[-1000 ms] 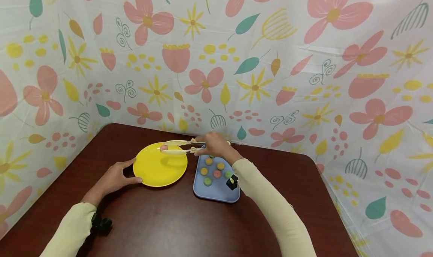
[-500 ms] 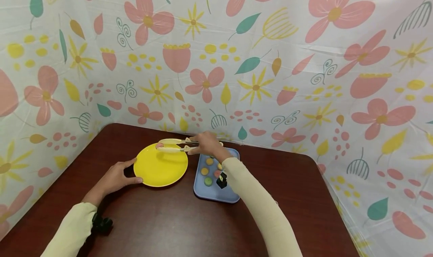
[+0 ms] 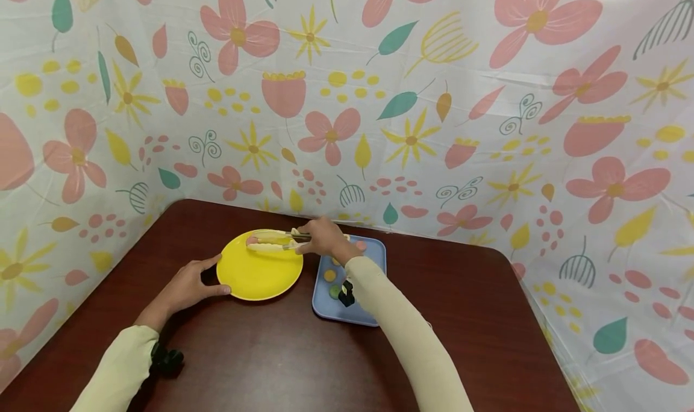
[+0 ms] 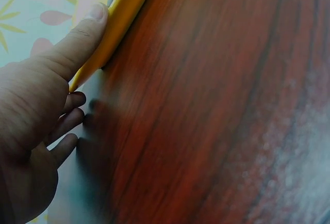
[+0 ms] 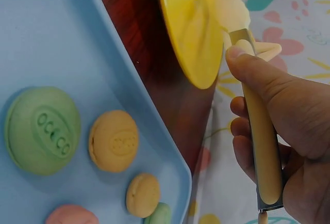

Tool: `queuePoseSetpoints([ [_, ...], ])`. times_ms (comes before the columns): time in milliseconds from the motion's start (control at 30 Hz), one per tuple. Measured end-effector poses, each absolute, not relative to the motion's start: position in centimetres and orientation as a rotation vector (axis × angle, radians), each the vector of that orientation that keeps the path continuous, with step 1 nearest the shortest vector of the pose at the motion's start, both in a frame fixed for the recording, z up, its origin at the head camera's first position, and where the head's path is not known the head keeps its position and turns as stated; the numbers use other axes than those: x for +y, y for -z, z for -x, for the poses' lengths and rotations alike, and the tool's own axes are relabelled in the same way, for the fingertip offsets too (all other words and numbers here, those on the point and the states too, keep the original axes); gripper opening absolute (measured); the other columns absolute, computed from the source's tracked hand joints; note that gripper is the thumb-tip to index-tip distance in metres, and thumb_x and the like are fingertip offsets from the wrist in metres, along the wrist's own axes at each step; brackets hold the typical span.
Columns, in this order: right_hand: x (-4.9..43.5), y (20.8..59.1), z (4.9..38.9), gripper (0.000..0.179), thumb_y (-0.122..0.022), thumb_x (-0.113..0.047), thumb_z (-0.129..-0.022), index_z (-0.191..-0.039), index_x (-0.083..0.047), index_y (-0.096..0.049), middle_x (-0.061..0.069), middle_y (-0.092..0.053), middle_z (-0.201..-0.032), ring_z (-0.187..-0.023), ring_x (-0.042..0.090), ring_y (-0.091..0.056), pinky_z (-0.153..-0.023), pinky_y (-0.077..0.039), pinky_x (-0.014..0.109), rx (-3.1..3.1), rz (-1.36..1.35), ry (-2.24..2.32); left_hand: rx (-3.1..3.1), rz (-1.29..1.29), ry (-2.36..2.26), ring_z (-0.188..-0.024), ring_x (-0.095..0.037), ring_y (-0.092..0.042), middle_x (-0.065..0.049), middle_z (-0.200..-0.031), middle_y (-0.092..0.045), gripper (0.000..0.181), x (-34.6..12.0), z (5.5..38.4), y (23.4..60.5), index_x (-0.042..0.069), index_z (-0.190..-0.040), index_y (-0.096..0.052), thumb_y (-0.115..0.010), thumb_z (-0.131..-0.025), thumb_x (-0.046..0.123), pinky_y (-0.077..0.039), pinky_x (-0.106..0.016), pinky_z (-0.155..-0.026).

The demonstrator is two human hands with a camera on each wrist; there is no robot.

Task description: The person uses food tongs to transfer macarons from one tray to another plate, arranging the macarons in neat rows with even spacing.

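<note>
My right hand [image 3: 323, 241] grips a pair of tongs [image 5: 263, 146] with cream tips and cream-and-metal handles. In the head view, the tong tips reach over the far part of a yellow plate [image 3: 257, 276], with a pink macaron [image 3: 252, 241] between them. My left hand [image 3: 190, 285] rests at the plate's left edge, thumb and index finger spread along the rim. Its thumb [image 4: 85, 35] lies straight against the plate's side in the left wrist view, the other fingers loosely bent below. Beside the plate, a blue tray [image 3: 341, 313] holds macarons, partly hidden by my right forearm.
In the right wrist view, a green macaron [image 5: 44, 131], a yellow macaron [image 5: 114, 141] and a pink macaron [image 5: 71, 216] lie on the tray. All stand on a dark wooden table [image 3: 260, 352]. A floral-printed sheet [image 3: 347, 99] hangs behind the table and along its sides.
My right hand has moved left, and the tongs with the pink macaron have come further over the plate and lower. My left hand stays at the rim.
</note>
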State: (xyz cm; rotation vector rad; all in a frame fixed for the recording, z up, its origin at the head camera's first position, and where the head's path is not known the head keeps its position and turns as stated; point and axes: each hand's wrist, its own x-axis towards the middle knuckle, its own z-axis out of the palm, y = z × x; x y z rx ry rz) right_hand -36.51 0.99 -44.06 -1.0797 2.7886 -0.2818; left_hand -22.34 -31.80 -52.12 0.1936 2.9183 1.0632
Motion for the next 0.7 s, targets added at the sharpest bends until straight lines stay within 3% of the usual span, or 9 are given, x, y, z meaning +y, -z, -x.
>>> queuePoseSetpoints([
  [500, -0.2, 45.0, 36.5, 0.064, -0.076, -0.05, -0.09, -0.145, -0.023, -0.06, -0.001, -0.064, -0.141, -0.109, 0.023, -0.068, -0.089, -0.058, 0.037, 2.795, 1.009, 0.249, 2.931, -0.235, -1.085, -0.138, -0.05, -0.043, -0.03, -0.15, -0.048, 0.107, -31.7, 22.4, 52.2, -0.002, -0.155, -0.039, -0.08, -0.079, 0.061, -0.04, -0.068, -0.107],
  [700, -0.1, 45.1, 36.5, 0.067, -0.078, -0.048, -0.089, -0.146, -0.02, -0.059, 0.001, -0.064, -0.142, -0.106, 0.023, -0.069, -0.085, -0.058, 0.034, 2.787, 1.015, 0.29, 2.931, -0.22, -1.069, -0.139, -0.049, -0.043, -0.028, -0.151, -0.048, 0.109, -31.9, 22.5, 52.3, -0.001, -0.156, -0.038, -0.08, -0.078, 0.063, -0.04, -0.068, -0.107],
])
